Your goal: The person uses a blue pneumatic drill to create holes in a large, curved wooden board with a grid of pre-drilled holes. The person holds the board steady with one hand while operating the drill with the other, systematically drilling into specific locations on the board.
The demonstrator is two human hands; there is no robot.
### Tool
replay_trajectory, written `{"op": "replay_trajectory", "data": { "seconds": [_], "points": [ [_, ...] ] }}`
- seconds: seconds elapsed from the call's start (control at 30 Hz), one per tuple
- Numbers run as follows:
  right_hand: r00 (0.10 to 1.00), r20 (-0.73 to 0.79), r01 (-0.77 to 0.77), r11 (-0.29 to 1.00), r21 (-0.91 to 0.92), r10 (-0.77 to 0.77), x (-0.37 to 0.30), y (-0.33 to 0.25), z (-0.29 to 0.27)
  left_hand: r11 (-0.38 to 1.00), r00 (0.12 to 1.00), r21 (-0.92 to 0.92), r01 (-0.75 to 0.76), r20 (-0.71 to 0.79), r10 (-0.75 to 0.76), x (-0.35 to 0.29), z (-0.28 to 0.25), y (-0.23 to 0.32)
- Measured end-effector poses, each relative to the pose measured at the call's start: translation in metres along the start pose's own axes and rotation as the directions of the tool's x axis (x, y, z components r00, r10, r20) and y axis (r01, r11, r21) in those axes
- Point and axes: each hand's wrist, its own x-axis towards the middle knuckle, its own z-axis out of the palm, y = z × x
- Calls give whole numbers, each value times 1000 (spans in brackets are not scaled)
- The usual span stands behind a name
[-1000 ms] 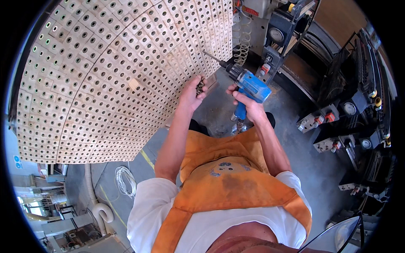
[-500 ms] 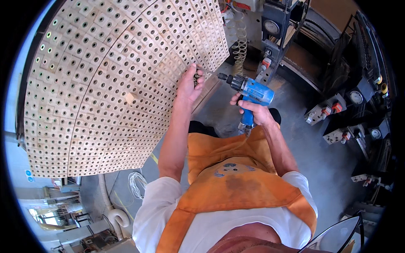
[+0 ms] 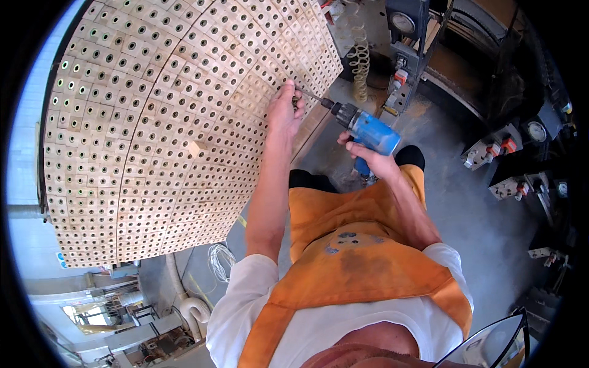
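Note:
My right hand [image 3: 375,158] grips a blue drill [image 3: 374,134] by its handle, its chuck directed to the upper left. From the chuck a thin bit [image 3: 311,94] reaches to the fingertips of my left hand [image 3: 285,113]. The left fingers are curled around several small brass-coloured metal inserts [image 3: 296,99], partly hidden by the fingers. That hand is beside the right edge of a large wooden panel [image 3: 202,110] covered with rows of holes, most of them dark-ringed. Close by, a patch of holes [image 3: 250,92] looks paler, without dark rings.
A small wooden block [image 3: 197,148] sits on the panel. Beyond the drill hangs a coiled air hose [image 3: 359,64]. Dark machinery with gauges [image 3: 536,130] lines the right side. A white cable coil [image 3: 221,262] and a ribbed duct [image 3: 193,310] are at the lower left.
The view has shifted, so the panel appears farther right and lower. The drill has tilted, and its chuck has come slightly closer to my left fingertips. Both hands keep their hold.

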Motion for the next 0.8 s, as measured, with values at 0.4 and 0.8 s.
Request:
{"op": "replay_trajectory", "data": {
  "seconds": [0.4, 0.8],
  "points": [
    [995, -93, -27, 999, -27, 24, 8, 1, 23, 924, 987, -379, 54, 162, 9, 12, -11, -8],
    [998, -60, 6, 999, -47, -9, 34, -29, 30, 869, 957, -424, 254, 239, -163, -11, -19, -24]
  ]
}}
